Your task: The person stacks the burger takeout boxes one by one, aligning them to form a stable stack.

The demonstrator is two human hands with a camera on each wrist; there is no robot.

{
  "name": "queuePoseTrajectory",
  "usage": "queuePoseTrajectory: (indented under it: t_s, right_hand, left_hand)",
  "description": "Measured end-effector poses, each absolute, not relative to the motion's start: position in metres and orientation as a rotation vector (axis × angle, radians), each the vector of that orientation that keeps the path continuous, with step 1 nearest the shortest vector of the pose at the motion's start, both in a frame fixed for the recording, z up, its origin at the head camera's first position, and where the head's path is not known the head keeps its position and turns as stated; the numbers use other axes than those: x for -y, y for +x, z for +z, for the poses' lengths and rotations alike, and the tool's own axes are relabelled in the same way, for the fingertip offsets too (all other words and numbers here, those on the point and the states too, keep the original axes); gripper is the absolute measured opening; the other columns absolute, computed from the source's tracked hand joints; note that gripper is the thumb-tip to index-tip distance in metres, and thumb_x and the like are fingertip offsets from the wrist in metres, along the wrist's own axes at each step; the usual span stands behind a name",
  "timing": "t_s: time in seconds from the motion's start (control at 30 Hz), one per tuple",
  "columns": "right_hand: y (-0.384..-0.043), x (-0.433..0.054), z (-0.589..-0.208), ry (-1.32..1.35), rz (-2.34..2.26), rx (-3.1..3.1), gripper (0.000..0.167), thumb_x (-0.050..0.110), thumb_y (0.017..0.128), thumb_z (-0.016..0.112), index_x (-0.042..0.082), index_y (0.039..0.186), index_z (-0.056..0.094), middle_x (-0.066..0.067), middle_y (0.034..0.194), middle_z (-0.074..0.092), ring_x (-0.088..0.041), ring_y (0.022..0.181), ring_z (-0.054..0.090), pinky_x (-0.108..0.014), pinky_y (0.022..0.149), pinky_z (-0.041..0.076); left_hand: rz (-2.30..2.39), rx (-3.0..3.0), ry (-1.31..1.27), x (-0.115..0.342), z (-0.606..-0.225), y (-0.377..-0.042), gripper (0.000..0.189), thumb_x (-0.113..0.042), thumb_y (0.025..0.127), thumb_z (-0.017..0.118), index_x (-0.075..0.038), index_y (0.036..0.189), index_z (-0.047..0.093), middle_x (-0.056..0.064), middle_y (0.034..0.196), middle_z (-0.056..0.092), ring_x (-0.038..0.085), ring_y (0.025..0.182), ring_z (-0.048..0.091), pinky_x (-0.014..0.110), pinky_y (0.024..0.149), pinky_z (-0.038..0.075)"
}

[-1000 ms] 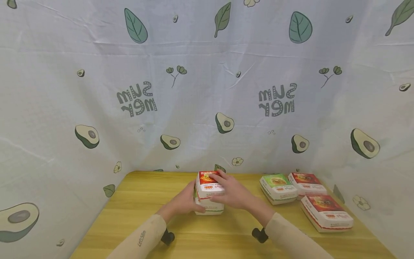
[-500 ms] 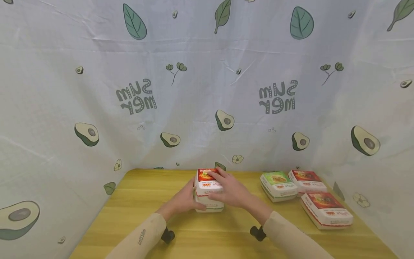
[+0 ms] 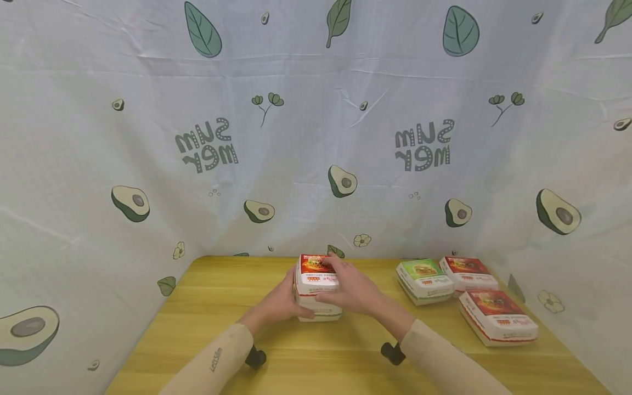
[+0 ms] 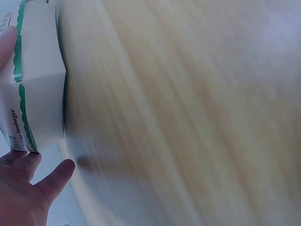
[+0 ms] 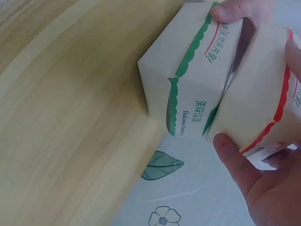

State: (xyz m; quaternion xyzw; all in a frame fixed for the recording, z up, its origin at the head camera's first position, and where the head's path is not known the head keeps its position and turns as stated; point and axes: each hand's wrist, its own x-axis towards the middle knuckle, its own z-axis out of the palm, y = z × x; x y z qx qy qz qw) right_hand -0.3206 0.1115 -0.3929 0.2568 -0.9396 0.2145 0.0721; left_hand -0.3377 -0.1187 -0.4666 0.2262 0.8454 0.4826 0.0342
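Note:
A red-topped hamburger box sits on a green-trimmed hamburger box at the table's far middle. My left hand grips the lower box, its thumb on the front and other fingers at the side. In the left wrist view, the green-trimmed box rests on the wood. The upper box is in my right hand, with fingers over its top and thumb at the near side. From the right wrist, the red-trimmed box looks tilted against the green one, a narrow gap showing between them.
On the right side of the wooden table stand a green-topped box and two red-topped boxes, one at the back and one nearer. A printed curtain hangs behind and at both sides.
The red-topped box has shifted slightly left over the lower one, and my right index finger has bent a little. The head view has tilted slightly. The boxes on the right stay put.

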Motion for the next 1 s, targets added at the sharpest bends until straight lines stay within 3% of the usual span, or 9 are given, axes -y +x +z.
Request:
queuePoseTrajectory:
  t_s: [0.3, 1.0]
  right_hand:
    - [-0.3208, -0.1171, -0.3888, 0.821, 0.640, 2.848, 0.067, 0.061, 0.092, 0.060, 0.029, 0.149, 0.044, -0.009, 0.165, 0.029, -0.035, 0.140, 0.045, -0.059, 0.102, 0.045]
    - [-0.3164, -0.1187, -0.3901, 0.880, 0.613, 2.868, 0.070, 0.062, 0.092, 0.061, 0.033, 0.153, 0.042, -0.002, 0.166, 0.028, -0.035, 0.142, 0.042, -0.059, 0.107, 0.041]
  left_hand:
    - [1.526, -2.568, 0.752, 0.1169, -0.4647, -0.3371, 0.122, -0.023, 0.067, 0.096, -0.028, 0.157, 0.014, -0.010, 0.145, 0.048, 0.014, 0.132, 0.050, 0.050, 0.117, 0.032]
    - [1.570, -2.534, 0.783, 0.1161, -0.4659, -0.3313, 0.123, -0.023, 0.068, 0.095, -0.030, 0.158, 0.010, -0.007, 0.147, 0.045, 0.015, 0.132, 0.049, 0.051, 0.116, 0.033]
